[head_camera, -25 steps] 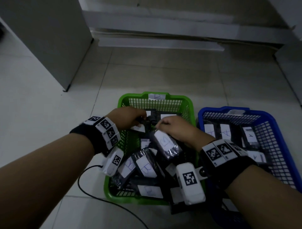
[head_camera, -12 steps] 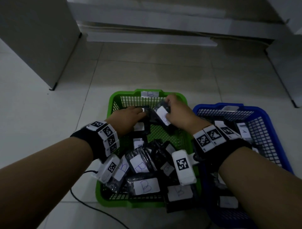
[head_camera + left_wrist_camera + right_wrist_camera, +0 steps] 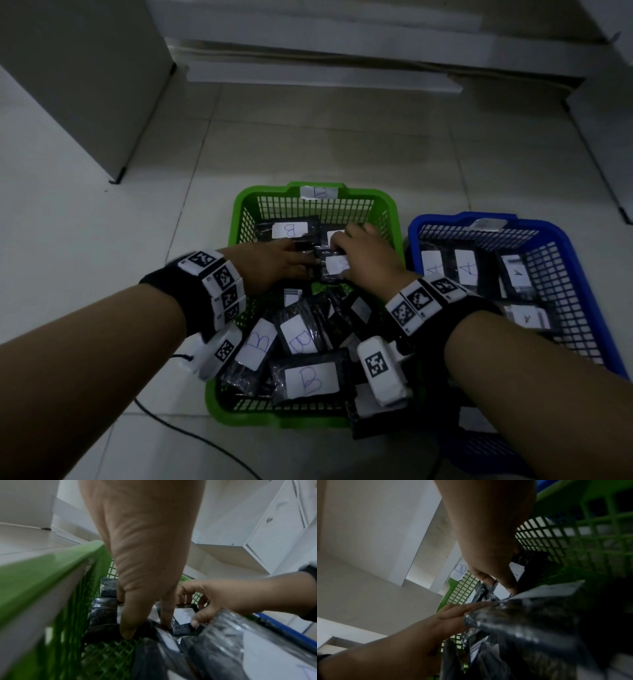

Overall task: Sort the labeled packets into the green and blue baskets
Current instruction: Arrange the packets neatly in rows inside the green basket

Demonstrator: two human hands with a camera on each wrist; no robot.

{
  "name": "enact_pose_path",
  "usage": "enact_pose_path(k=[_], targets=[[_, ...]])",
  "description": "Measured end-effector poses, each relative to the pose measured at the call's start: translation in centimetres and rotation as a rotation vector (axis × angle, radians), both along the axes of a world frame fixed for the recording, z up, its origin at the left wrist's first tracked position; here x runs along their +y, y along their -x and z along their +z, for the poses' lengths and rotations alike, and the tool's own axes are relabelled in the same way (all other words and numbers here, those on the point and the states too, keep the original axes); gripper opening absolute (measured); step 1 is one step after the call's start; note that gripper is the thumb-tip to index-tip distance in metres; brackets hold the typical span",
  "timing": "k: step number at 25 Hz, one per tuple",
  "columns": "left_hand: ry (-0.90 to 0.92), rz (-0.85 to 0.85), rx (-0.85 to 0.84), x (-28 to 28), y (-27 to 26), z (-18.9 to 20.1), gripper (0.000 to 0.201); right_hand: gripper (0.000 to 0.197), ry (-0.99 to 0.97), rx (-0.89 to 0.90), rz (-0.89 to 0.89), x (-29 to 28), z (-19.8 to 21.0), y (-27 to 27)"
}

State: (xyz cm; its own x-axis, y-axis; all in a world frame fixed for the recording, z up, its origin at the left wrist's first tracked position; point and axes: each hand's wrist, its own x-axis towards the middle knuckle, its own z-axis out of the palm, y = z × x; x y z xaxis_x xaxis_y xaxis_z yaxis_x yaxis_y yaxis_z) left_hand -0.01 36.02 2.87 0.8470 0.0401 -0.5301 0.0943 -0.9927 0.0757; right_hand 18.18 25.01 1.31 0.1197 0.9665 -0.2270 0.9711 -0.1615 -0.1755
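The green basket (image 3: pixel 246 205) carries a "B" tag on its far rim and holds several black packets with white "B" labels (image 3: pixel 310 377). Both hands reach into its far half. My right hand (image 3: pixel 342 253) curls thumb and fingers around a labeled packet (image 3: pixel 334 265) lying on the pile; the same packet (image 3: pixel 184 615) shows in the left wrist view between that hand's thumb and fingers. My left hand (image 3: pixel 305 263) is beside it, its straight fingers (image 3: pixel 126 632) pushed down among dark packets. To the right, the blue basket (image 3: pixel 445 219) holds packets marked "A" (image 3: pixel 466 267).
The baskets stand side by side on a pale tiled floor. A grey cabinet (image 3: pixel 85 85) rises at the left, and white furniture runs along the back and right. A black cable (image 3: pixel 191 435) trails across the floor near the green basket's front left corner.
My right hand has come down from the green basket's far wall onto the pile in the middle. A "B" packet now lies face up at the far left. My left hand has barely shifted.
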Motion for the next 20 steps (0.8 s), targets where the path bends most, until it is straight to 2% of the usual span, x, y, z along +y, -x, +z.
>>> enact_pose_path(k=[5,10,12,13,15,20], targets=[[0.030,0.050,0.054,-0.4,0.1,-0.4,0.063,0.048,0.060,-0.003,0.106,-0.1,-0.3,0.1],[0.235,0.141,-0.109,-0.2,1.5,0.1,0.055,0.058,0.137,0.184,0.118,-1.1,1.4,-0.7],[0.238,0.165,-0.081,-1.1,1.9,0.2,0.054,0.073,0.368,0.307,0.170,-1.7,3.0,-0.1],[0.230,0.191,-0.044,-1.7,1.9,0.1,0.054,0.076,0.518,0.315,0.225,-1.9,3.7,0.3],[0.222,0.264,-0.021,-2.5,1.6,0.1,0.054,0.065,0.682,0.262,0.319,-2.1,4.1,0.6],[0.273,0.443,-0.080,-3.2,1.4,0.1,0.034,0.036,0.600,0.281,0.307,-2.3,4.4,-0.4]])
